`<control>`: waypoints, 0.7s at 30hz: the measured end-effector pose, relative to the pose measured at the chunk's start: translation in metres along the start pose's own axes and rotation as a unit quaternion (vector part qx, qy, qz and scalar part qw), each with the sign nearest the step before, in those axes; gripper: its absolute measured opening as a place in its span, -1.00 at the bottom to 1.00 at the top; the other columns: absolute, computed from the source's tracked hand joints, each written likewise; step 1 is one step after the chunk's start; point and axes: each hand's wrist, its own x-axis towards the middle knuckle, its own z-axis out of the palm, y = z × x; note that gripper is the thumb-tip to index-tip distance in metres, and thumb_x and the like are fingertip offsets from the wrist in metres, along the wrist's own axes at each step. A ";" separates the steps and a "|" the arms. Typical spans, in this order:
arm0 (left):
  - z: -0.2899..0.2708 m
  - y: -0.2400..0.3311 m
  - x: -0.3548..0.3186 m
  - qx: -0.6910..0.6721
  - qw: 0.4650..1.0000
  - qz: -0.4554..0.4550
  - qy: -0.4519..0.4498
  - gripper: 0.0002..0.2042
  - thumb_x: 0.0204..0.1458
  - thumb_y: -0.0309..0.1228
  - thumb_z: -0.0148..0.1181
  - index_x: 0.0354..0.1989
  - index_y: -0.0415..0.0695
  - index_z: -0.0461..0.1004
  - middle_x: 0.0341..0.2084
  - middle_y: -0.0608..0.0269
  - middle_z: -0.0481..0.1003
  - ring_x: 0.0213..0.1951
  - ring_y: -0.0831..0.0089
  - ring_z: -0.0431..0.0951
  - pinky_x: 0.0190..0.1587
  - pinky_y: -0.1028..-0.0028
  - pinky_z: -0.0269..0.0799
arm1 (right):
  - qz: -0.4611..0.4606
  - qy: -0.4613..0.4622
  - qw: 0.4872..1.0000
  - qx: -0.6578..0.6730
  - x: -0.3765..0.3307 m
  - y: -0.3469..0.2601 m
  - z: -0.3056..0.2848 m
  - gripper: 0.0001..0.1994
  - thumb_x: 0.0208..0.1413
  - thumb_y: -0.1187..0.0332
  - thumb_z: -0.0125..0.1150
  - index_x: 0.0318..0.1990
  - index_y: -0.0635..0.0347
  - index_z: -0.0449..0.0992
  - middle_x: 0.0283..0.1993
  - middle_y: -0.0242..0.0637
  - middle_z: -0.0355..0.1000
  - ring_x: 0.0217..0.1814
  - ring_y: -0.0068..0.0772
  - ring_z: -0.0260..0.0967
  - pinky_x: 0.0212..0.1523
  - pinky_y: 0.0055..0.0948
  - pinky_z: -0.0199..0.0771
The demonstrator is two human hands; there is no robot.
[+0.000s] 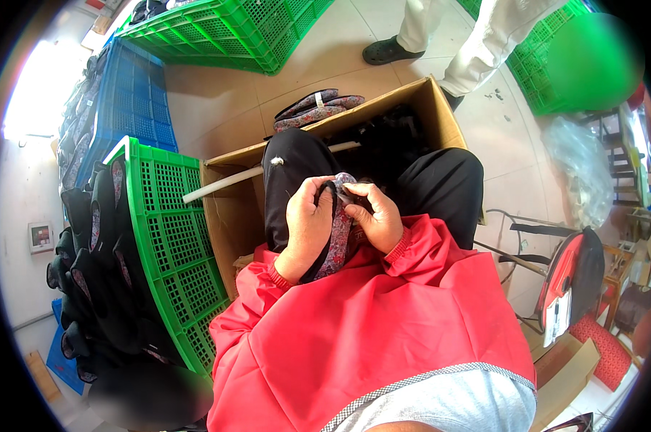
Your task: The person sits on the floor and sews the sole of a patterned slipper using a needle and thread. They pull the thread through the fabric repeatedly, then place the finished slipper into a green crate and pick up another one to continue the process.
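Observation:
A soft floral fabric piece (337, 245) with a black edge is held up over my lap, between my knees. My left hand (306, 225) closes around its black-edged side, thumb near the top. From the other side my right hand (379, 219) pinches the upper part between thumb and fingers. Some of the piece is hidden behind my fingers and the red sleeves. Just beyond my hands, a cardboard box (446, 119) stands between and around my legs, with a dark heap (390, 137) inside.
Folded floral pieces (315, 111) lie by the box's far side. A pale rod (221, 185) crosses its left edge. Left stands a green crate (171, 230) beside many black floral-lined pieces (109, 266). Behind are a blue crate (138, 97) and a person's legs (487, 43).

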 end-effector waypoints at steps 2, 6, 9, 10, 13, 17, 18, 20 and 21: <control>0.000 0.002 0.000 -0.001 1.000 0.002 0.006 -0.88 0.16 -0.60 0.10 -0.17 -0.26 0.53 -0.37 0.09 0.60 -0.34 0.35 0.62 -0.24 0.46 0.49 | 0.037 0.016 0.996 0.075 -0.002 0.005 0.001 -0.64 0.17 0.35 0.31 0.07 0.27 0.43 -0.01 -0.20 0.50 0.02 -0.37 0.47 0.10 -0.45 0.41; 0.003 0.002 -0.001 -0.013 1.000 0.014 0.013 -0.86 0.14 -0.61 0.12 -0.14 -0.26 0.51 -0.43 0.19 0.57 -0.40 0.48 0.56 -0.29 0.51 0.47 | 0.082 0.059 0.972 0.212 0.001 0.008 0.000 -0.54 0.11 0.35 0.40 0.12 0.24 0.37 -0.09 -0.43 0.42 -0.23 -0.75 0.29 -0.15 -0.69 0.36; 0.001 0.003 -0.003 0.008 1.000 -0.010 0.006 -0.84 0.12 -0.61 0.15 -0.12 -0.25 0.49 -0.50 0.27 0.52 -0.46 0.56 0.48 -0.36 0.54 0.42 | 0.063 0.060 0.991 0.100 0.011 0.017 -0.011 -0.65 0.09 0.41 0.40 0.01 0.21 0.47 -0.10 -0.46 0.39 -0.37 -0.79 0.13 -0.31 -0.73 0.23; 0.000 0.004 -0.003 0.022 1.000 -0.021 0.001 -0.83 0.11 -0.61 0.17 -0.11 -0.25 0.48 -0.52 0.29 0.50 -0.48 0.58 0.45 -0.38 0.55 0.41 | 0.059 0.052 0.993 0.083 0.014 0.021 -0.014 -0.69 0.09 0.42 0.40 -0.02 0.21 0.49 -0.09 -0.47 0.39 -0.36 -0.78 0.14 -0.28 -0.72 0.24; 0.003 0.003 -0.005 -0.001 1.000 -0.021 0.003 -0.85 0.12 -0.64 0.15 -0.14 -0.25 0.46 -0.53 0.34 0.46 -0.46 0.66 0.41 -0.37 0.60 0.37 | 0.026 0.038 0.997 0.059 0.022 0.011 -0.012 -0.79 0.10 0.44 0.38 -0.11 0.20 0.56 -0.06 -0.45 0.40 -0.34 -0.75 0.14 -0.26 -0.70 0.23; 0.006 0.005 -0.006 0.006 1.000 -0.013 0.006 -0.87 0.10 -0.63 0.19 -0.19 -0.24 0.42 -0.54 0.32 0.46 -0.50 0.61 0.41 -0.40 0.56 0.37 | 0.003 0.015 0.997 0.069 0.028 0.020 -0.010 -0.87 0.13 0.47 0.34 -0.21 0.23 0.52 -0.05 -0.37 0.42 -0.18 -0.67 0.30 -0.11 -0.66 0.32; 0.006 0.005 -0.007 0.004 1.000 -0.010 0.007 -0.86 0.09 -0.61 0.21 -0.21 -0.24 0.42 -0.55 0.29 0.46 -0.52 0.58 0.42 -0.42 0.54 0.38 | 0.008 0.009 0.998 0.061 0.028 0.021 -0.012 -0.88 0.14 0.48 0.32 -0.22 0.23 0.50 -0.05 -0.36 0.42 -0.15 -0.65 0.32 -0.09 -0.65 0.33; 0.007 0.004 -0.007 0.008 1.000 -0.003 0.014 -0.85 0.06 -0.58 0.25 -0.23 -0.23 0.40 -0.56 0.25 0.47 -0.53 0.52 0.45 -0.43 0.50 0.39 | 0.013 0.032 0.997 0.070 0.031 0.022 -0.012 -0.89 0.14 0.51 0.30 -0.26 0.25 0.47 -0.12 -0.31 0.42 -0.17 -0.59 0.37 -0.11 -0.61 0.37; 0.006 0.005 -0.007 0.019 1.000 0.005 0.017 -0.84 0.06 -0.57 0.26 -0.24 -0.22 0.40 -0.56 0.24 0.48 -0.53 0.50 0.46 -0.43 0.49 0.39 | 0.012 0.062 0.994 0.087 0.033 0.021 -0.011 -0.88 0.13 0.52 0.30 -0.27 0.26 0.45 -0.19 -0.29 0.43 -0.21 -0.54 0.39 -0.15 -0.58 0.40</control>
